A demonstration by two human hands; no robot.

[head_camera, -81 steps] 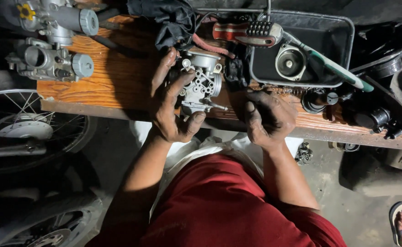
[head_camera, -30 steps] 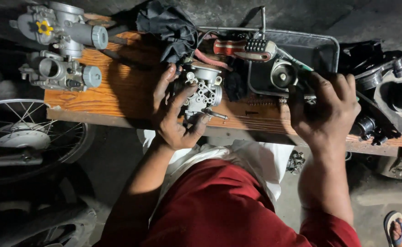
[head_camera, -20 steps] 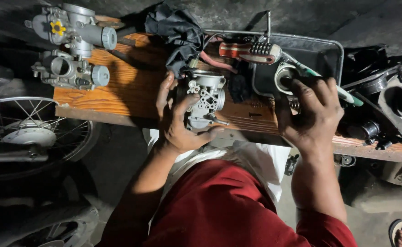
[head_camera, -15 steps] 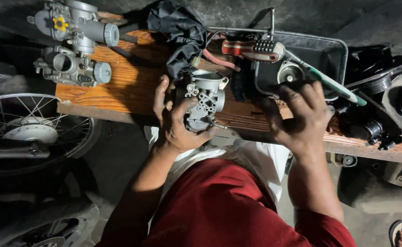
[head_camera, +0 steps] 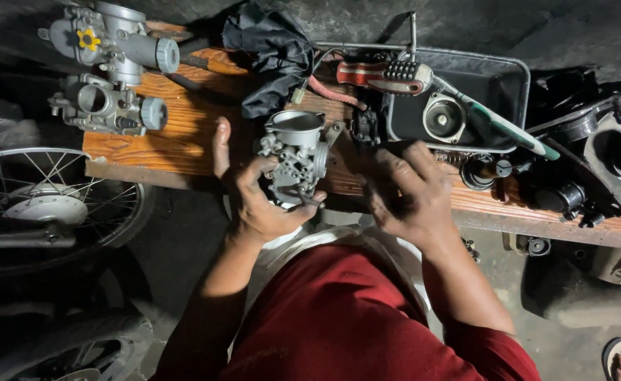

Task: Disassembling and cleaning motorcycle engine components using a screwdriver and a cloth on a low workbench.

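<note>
Carburetor (head_camera: pixel 297 156), a grey cast-metal body with an open round throat on top and small fittings down its side, sits upright in the left hand (head_camera: pixel 257 201), whose fingers wrap its lower part from the near side, thumb across the front. It is held at the near edge of the wooden table (head_camera: pixel 176 137). The right hand (head_camera: pixel 410 192) hovers just to its right, fingers loosely spread and clamped on nothing that can be seen, though it is blurred.

Three carburetors show in all: the held one and two more (head_camera: pixel 109 74) standing well to the left of the left hand, at the table's far-left end; the farther one carries a yellow knob. One black cloth (head_camera: pixel 271 56) lies just beyond the held carburetor. One black tray (head_camera: pixel 494 81) lies beyond the right hand, with one round metal part (head_camera: pixel 443 118) inside, one red-handled tool (head_camera: pixel 381 76) across its left rim and one green-handled brush (head_camera: pixel 511 130) slanting over it. One spoked wheel (head_camera: pixel 42 204) stands left of the left hand, below the table.

Half a second ago the right hand was reaching up at the tray; it has since drawn back toward the carburetor, which the left hand has kept gripped.
</note>
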